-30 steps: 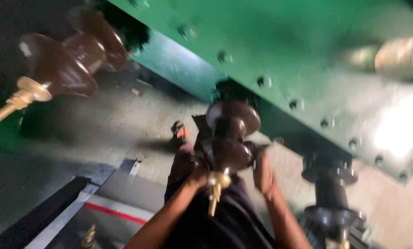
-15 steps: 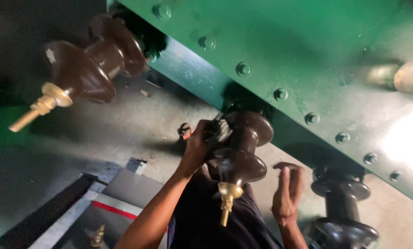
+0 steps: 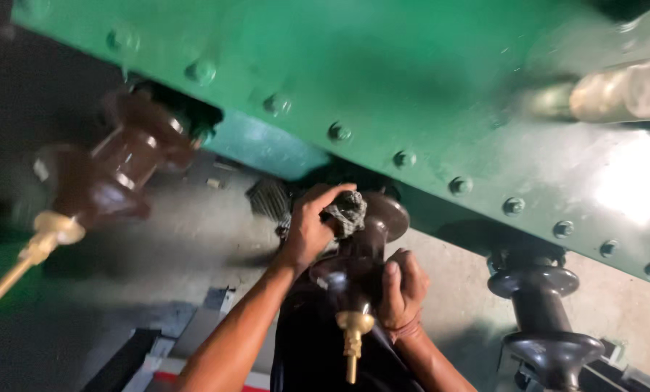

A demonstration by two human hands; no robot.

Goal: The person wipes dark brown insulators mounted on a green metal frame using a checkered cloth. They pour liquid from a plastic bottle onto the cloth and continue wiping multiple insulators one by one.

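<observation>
Here, in the head view, the left hand (image 3: 312, 226) presses a dark checked rag (image 3: 345, 212) against the upper skirt of the middle brown insulator (image 3: 361, 254), its grip pinching the cloth. The right hand (image 3: 403, 289) wraps the lower skirt, fingers curled tight around it just above the brass stud (image 3: 352, 340). This insulator stands out from the green bolted cover (image 3: 427, 94), between a blurred left insulator (image 3: 114, 174) and a right insulator (image 3: 541, 305). A good wipe likely wants the rag worked round the groove while the lower hand steadies the body.
</observation>
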